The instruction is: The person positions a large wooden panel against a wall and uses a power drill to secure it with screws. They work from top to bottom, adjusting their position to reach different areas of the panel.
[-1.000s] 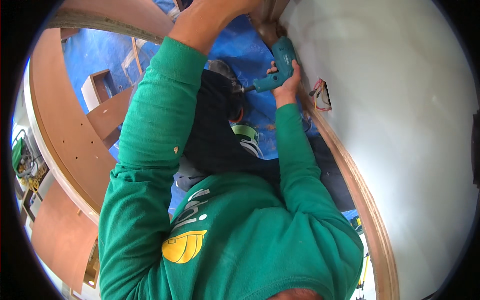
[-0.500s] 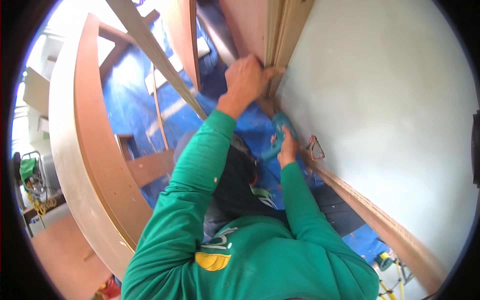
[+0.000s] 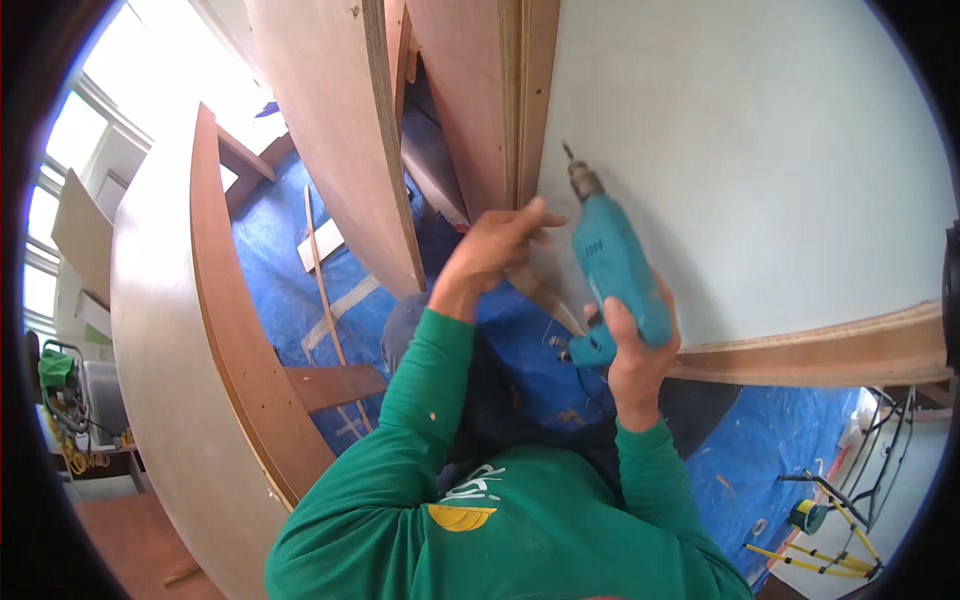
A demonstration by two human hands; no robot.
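My right hand [image 3: 640,362] is closed round the handle of a teal power drill [image 3: 618,262]. The drill's chuck and thin bit point up and slightly left, in front of a pale flat panel [image 3: 760,170]. To the left of the drill is my left hand [image 3: 495,248], slightly blurred, its fingers apart and nothing visible in them. Beyond that hand, upright plywood boards [image 3: 518,100] meet the left side of the pale panel.
A long curved wooden panel [image 3: 165,300] runs along my left. Blue sheeting [image 3: 285,235] covers the floor, with a thin wooden strip [image 3: 322,270] on it. A wooden edge [image 3: 820,350] borders the pale panel's near side. Yellow-legged equipment [image 3: 830,550] stands at lower right.
The drill has come up from low beside the panel, its bit now in sight. My left hand has left the board edge and sits lower. The view has shifted.
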